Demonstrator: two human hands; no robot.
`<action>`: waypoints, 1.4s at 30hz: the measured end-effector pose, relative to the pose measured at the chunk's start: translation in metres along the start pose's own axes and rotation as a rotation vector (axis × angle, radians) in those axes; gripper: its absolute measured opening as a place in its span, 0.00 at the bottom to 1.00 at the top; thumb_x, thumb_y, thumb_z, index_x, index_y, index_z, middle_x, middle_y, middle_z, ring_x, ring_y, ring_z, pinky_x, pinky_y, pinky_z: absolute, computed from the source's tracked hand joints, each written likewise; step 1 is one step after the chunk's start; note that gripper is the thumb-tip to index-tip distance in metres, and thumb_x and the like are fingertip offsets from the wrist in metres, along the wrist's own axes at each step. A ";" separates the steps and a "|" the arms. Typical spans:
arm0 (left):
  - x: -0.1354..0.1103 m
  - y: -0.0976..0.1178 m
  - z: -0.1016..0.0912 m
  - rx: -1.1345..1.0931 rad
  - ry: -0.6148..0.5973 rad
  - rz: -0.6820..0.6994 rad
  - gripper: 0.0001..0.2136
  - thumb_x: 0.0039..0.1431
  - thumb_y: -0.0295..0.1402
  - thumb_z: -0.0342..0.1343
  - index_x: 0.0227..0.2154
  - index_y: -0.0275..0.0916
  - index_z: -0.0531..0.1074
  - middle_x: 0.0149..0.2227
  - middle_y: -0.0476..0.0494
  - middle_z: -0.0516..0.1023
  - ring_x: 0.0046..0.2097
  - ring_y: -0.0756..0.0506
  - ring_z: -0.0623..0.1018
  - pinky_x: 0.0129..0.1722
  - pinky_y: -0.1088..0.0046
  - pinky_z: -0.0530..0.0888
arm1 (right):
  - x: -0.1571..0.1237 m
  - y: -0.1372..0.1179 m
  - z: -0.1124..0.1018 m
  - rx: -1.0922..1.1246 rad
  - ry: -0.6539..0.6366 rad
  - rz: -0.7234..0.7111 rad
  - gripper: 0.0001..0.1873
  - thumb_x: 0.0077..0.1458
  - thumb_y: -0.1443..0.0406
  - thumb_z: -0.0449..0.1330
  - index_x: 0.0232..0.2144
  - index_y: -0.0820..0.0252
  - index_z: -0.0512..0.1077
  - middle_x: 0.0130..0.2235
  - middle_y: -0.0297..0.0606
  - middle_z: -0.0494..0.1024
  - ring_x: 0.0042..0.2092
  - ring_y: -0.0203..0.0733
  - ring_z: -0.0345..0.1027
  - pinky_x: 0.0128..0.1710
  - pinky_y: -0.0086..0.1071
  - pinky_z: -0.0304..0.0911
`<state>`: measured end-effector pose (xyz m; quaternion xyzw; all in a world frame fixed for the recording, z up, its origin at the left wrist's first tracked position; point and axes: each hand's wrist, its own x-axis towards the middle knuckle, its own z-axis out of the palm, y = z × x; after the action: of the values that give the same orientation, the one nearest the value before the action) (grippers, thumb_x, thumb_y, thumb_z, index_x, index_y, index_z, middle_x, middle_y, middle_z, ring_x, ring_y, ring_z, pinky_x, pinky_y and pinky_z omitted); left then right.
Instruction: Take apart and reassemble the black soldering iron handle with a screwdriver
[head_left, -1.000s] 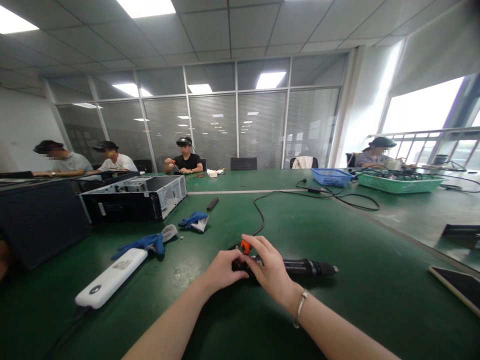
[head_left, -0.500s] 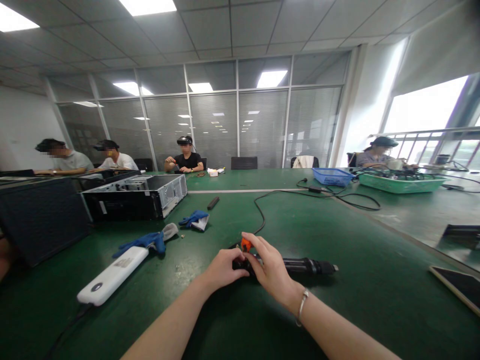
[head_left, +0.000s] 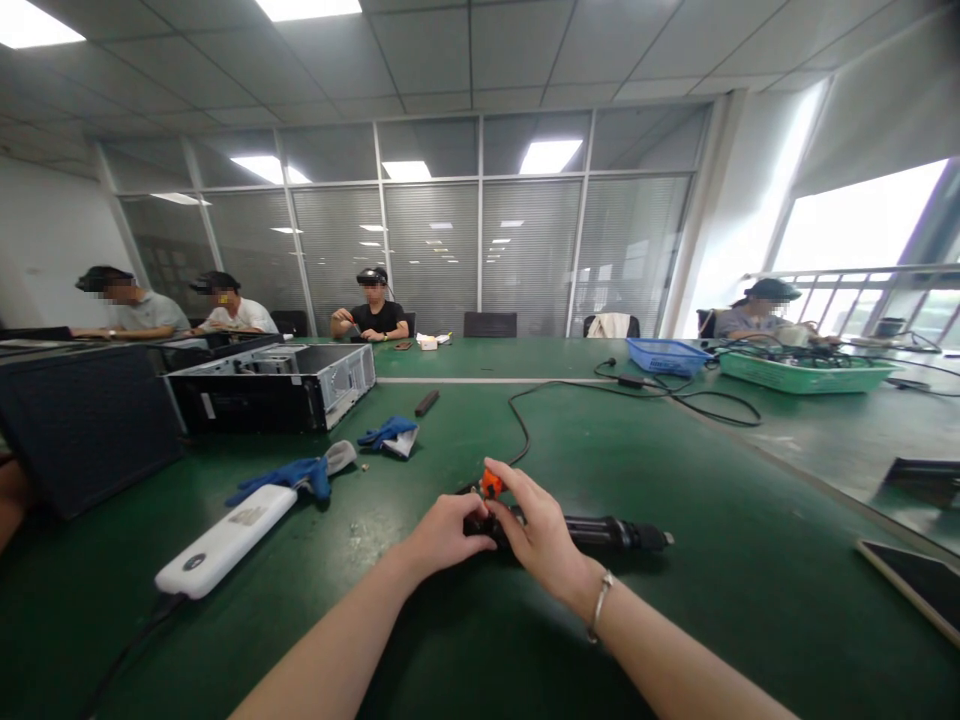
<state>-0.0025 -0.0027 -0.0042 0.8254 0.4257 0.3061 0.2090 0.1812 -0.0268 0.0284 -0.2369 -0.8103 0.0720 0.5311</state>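
A long black rod-shaped device lies across the table in front of me, with ringed sections and a small silver tip at its right end. My left hand is closed around its left end, thumb along the near side. Over the same end, my right hand pinches a small orange piece between thumb and fingers. Both hands nearly touch there, so the join between orange piece and black device is mostly hidden. A black cable runs away from behind my hands.
Left of my hands are a white power strip, blue-grey gloves and an open computer case. A dark bar lies further off. Blue and green baskets stand far right, a phone-like slab nearer. Several people sit around.
The view has shifted very slightly. Both hands keep their grip in about the same place, and the black device has not visibly moved.
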 end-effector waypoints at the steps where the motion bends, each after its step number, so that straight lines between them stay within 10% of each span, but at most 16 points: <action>1: 0.000 0.001 0.000 -0.003 -0.001 0.003 0.10 0.47 0.32 0.68 0.31 0.36 0.74 0.33 0.49 0.78 0.35 0.47 0.76 0.37 0.75 0.70 | 0.000 -0.001 -0.001 0.001 0.028 -0.019 0.28 0.61 0.71 0.52 0.62 0.50 0.57 0.48 0.41 0.75 0.48 0.42 0.72 0.48 0.36 0.71; 6: 0.000 0.005 -0.003 -0.012 -0.019 0.014 0.11 0.47 0.32 0.68 0.32 0.37 0.75 0.33 0.49 0.78 0.36 0.46 0.77 0.37 0.75 0.70 | 0.005 -0.013 -0.016 -0.021 0.171 0.014 0.33 0.60 0.67 0.57 0.65 0.51 0.52 0.47 0.42 0.75 0.47 0.44 0.73 0.49 0.41 0.71; 12: -0.001 0.004 -0.003 -0.008 -0.032 0.048 0.08 0.52 0.33 0.64 0.35 0.37 0.75 0.34 0.49 0.79 0.36 0.47 0.77 0.37 0.76 0.70 | -0.012 -0.023 -0.051 -0.033 -0.372 -0.009 0.22 0.63 0.66 0.53 0.59 0.53 0.64 0.43 0.42 0.76 0.42 0.42 0.71 0.43 0.36 0.72; 20: 0.000 0.002 -0.003 0.049 -0.018 0.052 0.13 0.48 0.33 0.68 0.36 0.37 0.75 0.37 0.46 0.80 0.39 0.45 0.78 0.39 0.74 0.70 | -0.054 -0.018 -0.052 -0.042 -0.702 0.103 0.22 0.61 0.69 0.55 0.57 0.51 0.66 0.49 0.42 0.74 0.49 0.43 0.70 0.51 0.38 0.70; 30: -0.001 0.008 -0.006 0.076 -0.042 0.031 0.13 0.49 0.34 0.68 0.38 0.37 0.75 0.37 0.46 0.80 0.39 0.45 0.78 0.39 0.74 0.70 | -0.050 -0.024 -0.051 -0.066 -0.612 0.160 0.23 0.58 0.61 0.60 0.56 0.52 0.67 0.50 0.43 0.73 0.50 0.46 0.70 0.52 0.40 0.69; 36: -0.002 0.007 -0.006 0.099 -0.069 0.002 0.14 0.50 0.35 0.67 0.39 0.38 0.75 0.39 0.46 0.80 0.41 0.45 0.78 0.40 0.74 0.70 | -0.044 0.027 -0.078 -0.234 -0.338 0.266 0.18 0.59 0.58 0.58 0.50 0.56 0.73 0.48 0.46 0.73 0.50 0.49 0.68 0.51 0.44 0.66; 42: -0.003 0.009 -0.007 0.136 -0.050 0.022 0.13 0.50 0.35 0.68 0.38 0.38 0.75 0.39 0.47 0.80 0.41 0.45 0.78 0.41 0.72 0.71 | -0.057 0.071 -0.116 -0.315 -0.557 0.339 0.21 0.57 0.55 0.60 0.52 0.51 0.72 0.50 0.43 0.75 0.50 0.49 0.69 0.52 0.45 0.65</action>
<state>-0.0031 -0.0097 0.0051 0.8499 0.4308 0.2580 0.1598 0.3251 -0.0062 0.0041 -0.4182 -0.8742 0.0949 0.2276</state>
